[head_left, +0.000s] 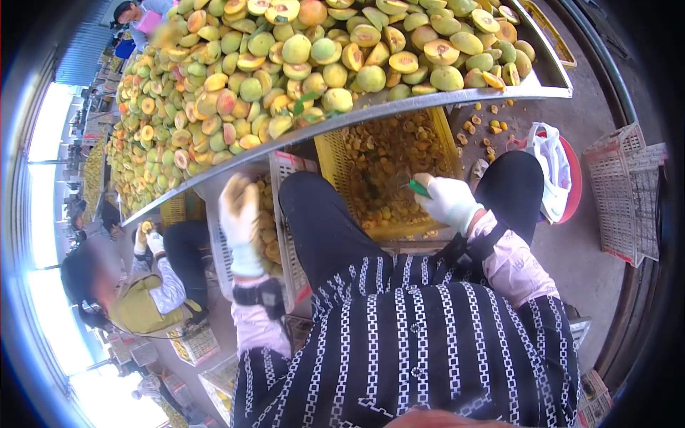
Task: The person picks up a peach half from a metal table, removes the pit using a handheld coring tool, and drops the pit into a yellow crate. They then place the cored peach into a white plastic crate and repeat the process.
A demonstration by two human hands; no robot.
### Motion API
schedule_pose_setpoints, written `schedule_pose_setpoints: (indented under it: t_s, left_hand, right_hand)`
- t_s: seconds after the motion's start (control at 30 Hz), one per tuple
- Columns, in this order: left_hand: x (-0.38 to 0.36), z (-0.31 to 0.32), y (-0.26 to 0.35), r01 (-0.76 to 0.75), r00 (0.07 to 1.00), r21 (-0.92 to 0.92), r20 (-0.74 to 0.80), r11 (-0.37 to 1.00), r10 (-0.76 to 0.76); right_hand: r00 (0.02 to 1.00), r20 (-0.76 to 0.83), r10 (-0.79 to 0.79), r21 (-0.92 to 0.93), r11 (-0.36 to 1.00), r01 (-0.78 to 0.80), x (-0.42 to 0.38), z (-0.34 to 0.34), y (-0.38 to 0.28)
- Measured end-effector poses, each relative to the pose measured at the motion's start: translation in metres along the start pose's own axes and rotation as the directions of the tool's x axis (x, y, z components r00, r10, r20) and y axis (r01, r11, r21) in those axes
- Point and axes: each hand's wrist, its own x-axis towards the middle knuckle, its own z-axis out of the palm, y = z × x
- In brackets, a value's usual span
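My left hand [240, 212], in a soiled white glove, hangs over the white crate [222, 250] beside my left knee. Motion smears its fingers, so I cannot tell whether they hold anything. Pale yellow fruit pieces [270, 232] lie in that crate. My right hand [449, 202], also gloved, is closed around a small green-handled tool [417, 187] above the yellow crate [330, 165]. Brownish fruit scraps [385, 164] fill this crate between my knees. In front of me, whole and halved peaches [296, 50] are heaped on a metal-edged table [399, 102].
A co-worker [150, 292] with gloved hands sits to my left, holding a piece of fruit. On my right stand a red bucket [575, 178] with a white plastic bag [553, 167] and a stack of white crates [624, 192]. Fruit scraps [489, 127] lie on the floor.
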Motion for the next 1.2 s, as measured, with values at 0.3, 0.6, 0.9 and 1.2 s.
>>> schedule_pose_setpoints:
  t_s: [0.3, 0.6, 0.9, 1.2]
  left_hand:
    - [0.125, 0.236, 0.08, -0.454, 0.879, 0.463, 0.373, 0.761, 0.297]
    - [0.121, 0.269, 0.066, -0.234, 0.949, 0.355, 0.286, 0.905, 0.133]
    - [0.086, 0.187, 0.086, 0.395, 0.91, -0.908, 0.408, -0.139, -0.079]
    - [-0.018, 0.11, 0.092, 0.583, 0.807, -0.67, 0.545, -0.46, 0.227]
  right_hand:
    - [1.0, 0.01, 0.009, 0.113, 0.994, -0.011, 0.005, 0.001, 0.01]
    - [0.989, 0.13, 0.063, 0.115, 0.99, -0.078, 0.004, -0.014, 0.01]
    - [0.987, 0.141, 0.082, 0.094, 0.991, -0.096, 0.001, -0.015, 0.016]
    - [0.974, -0.223, 0.026, 0.292, 0.956, 0.042, -0.014, -0.003, 0.003]
